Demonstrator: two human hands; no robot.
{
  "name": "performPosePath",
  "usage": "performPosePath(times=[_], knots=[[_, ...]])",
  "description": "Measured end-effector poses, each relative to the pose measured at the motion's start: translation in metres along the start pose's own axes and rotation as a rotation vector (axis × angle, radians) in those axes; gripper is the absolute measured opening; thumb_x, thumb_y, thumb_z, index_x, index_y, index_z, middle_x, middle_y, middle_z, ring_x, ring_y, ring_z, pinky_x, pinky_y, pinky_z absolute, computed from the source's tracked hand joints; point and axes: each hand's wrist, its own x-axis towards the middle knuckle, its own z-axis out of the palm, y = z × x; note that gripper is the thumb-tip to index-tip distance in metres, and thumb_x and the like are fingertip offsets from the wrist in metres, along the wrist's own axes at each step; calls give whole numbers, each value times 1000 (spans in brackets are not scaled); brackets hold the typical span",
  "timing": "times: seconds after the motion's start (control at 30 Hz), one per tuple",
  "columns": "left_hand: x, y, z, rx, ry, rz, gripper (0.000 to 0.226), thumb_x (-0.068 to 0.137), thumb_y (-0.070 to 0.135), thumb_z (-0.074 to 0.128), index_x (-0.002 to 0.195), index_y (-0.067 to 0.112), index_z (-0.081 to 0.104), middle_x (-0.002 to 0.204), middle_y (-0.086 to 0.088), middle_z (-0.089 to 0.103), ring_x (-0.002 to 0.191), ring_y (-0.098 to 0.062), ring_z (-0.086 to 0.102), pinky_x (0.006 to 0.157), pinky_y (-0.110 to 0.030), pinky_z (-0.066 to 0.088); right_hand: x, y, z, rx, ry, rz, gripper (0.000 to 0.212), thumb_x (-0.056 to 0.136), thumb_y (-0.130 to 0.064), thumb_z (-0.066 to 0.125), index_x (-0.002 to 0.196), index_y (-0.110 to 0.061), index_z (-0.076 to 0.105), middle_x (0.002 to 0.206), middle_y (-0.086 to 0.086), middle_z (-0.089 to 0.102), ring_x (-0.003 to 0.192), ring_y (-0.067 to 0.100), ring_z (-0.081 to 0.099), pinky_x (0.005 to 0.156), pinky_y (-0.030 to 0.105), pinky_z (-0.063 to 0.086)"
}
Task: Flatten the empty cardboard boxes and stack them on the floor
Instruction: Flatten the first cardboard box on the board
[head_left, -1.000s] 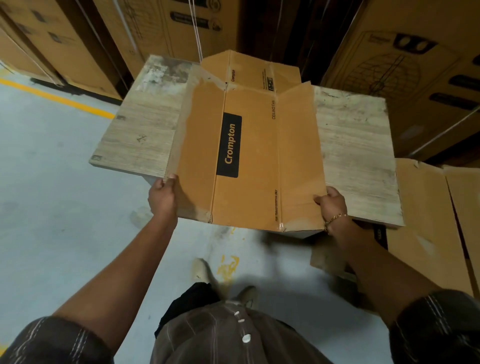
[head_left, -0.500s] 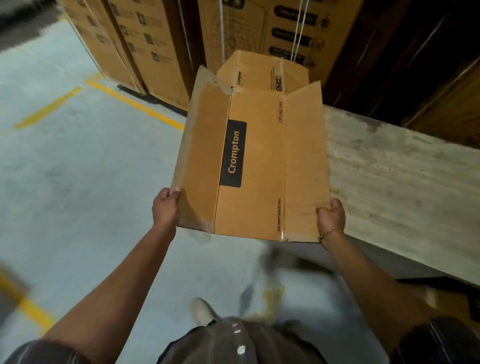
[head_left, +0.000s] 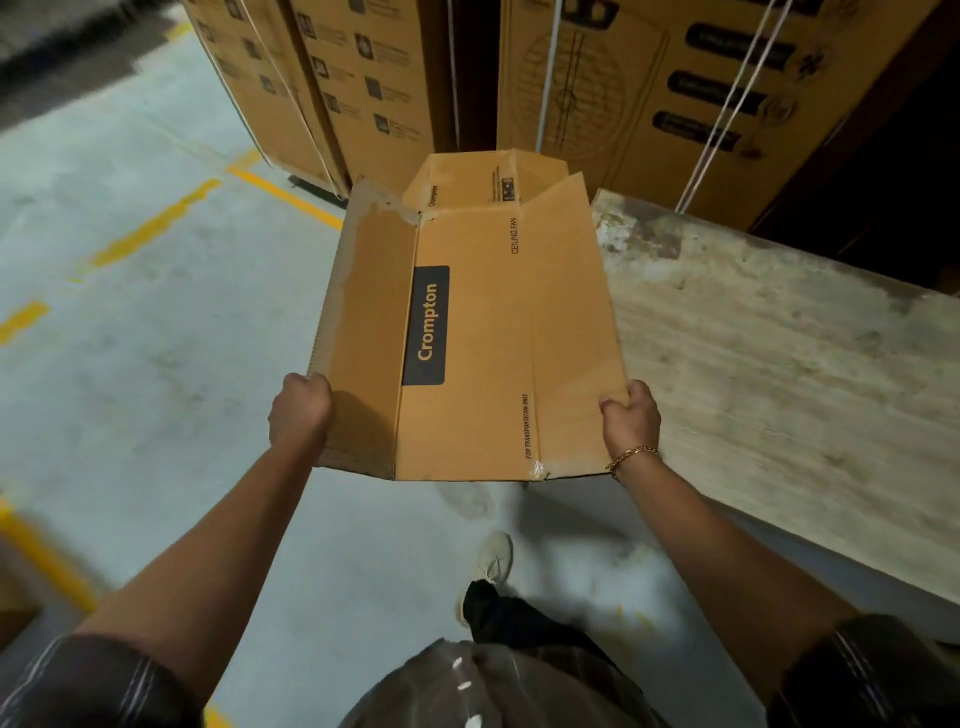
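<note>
A flattened brown cardboard box (head_left: 483, 332) with a black "Crompton" label hangs in the air in front of me, above the grey floor (head_left: 130, 364). My left hand (head_left: 300, 413) grips its near left edge. My right hand (head_left: 631, 418), with a gold bracelet at the wrist, grips its near right edge. The box's far flaps stand partly open and point away from me.
A worn wooden table (head_left: 779, 374) stands to the right of the box. Tall stacks of printed, strapped cartons (head_left: 358, 88) line the back. Yellow lines (head_left: 156, 223) mark the floor on the left. My shoe (head_left: 491, 564) is below the box.
I have lifted the box off the table and swung it left, so it now hangs over the floor. My view has turned left with it; both hands keep their grip.
</note>
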Motion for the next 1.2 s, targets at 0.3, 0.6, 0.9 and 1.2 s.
performPosePath(times=[0.3, 0.6, 0.9, 1.2], knots=[[128, 9, -8, -117, 29, 27, 33, 101, 29, 39, 122, 10, 56, 121, -18, 62, 110, -41, 57, 98, -54, 48, 33, -51, 120, 24, -6, 51, 37, 91, -8, 61, 128, -8, 55, 120, 13, 65, 107, 31, 61, 85, 30, 45], [271, 27, -3, -165, -120, 21, 26, 94, 22, 43, 111, 12, 59, 108, -11, 62, 102, -36, 57, 93, -55, 51, 41, -66, 237, -26, 75, 134, 27, 92, -12, 61, 119, -13, 59, 115, 11, 67, 104, 32, 63, 79, 27, 43], [377, 11, 51, -107, -271, 28, 22, 89, 10, 41, 102, 10, 58, 99, -10, 62, 98, -35, 59, 89, -50, 51, 76, -55, 319, -123, 140, 230, 42, 91, -3, 57, 132, 2, 51, 132, 23, 58, 122, 37, 53, 94, 34, 40], [460, -74, 180, -35, -348, 48, 25, 90, 8, 48, 112, 10, 60, 106, -12, 64, 95, -31, 60, 82, -44, 53, 154, 71, 404, -142, 71, 320, 37, 86, -6, 54, 122, -1, 54, 118, 22, 60, 107, 37, 56, 81, 33, 40]])
